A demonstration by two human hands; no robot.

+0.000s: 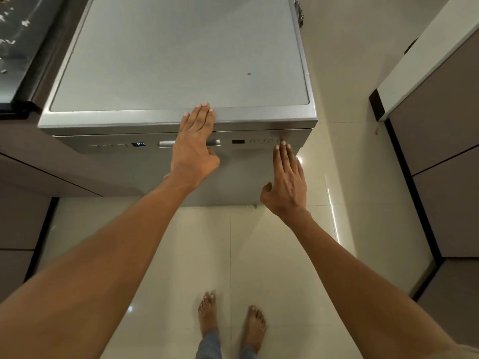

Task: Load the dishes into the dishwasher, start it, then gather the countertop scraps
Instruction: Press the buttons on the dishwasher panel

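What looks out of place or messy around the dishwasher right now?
Pale scraps lie scattered over the dark countertop at upper left. A small dark speck sits on the dishwasher top, and a small reddish bit lies on the floor to its right. The door looks shut; nothing seems damaged.

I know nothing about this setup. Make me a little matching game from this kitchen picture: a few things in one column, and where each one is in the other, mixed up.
Things:
1. left hand
2. right hand
3. display
4. scraps

Places:
A. lit up on the dishwasher panel, left of the handle
B. flat on the dishwasher's top front edge, over the handle
C. scattered on the dark counter at far left
D. fingertips at the buttons on the panel's right end

Pairs: 1-B, 2-D, 3-A, 4-C
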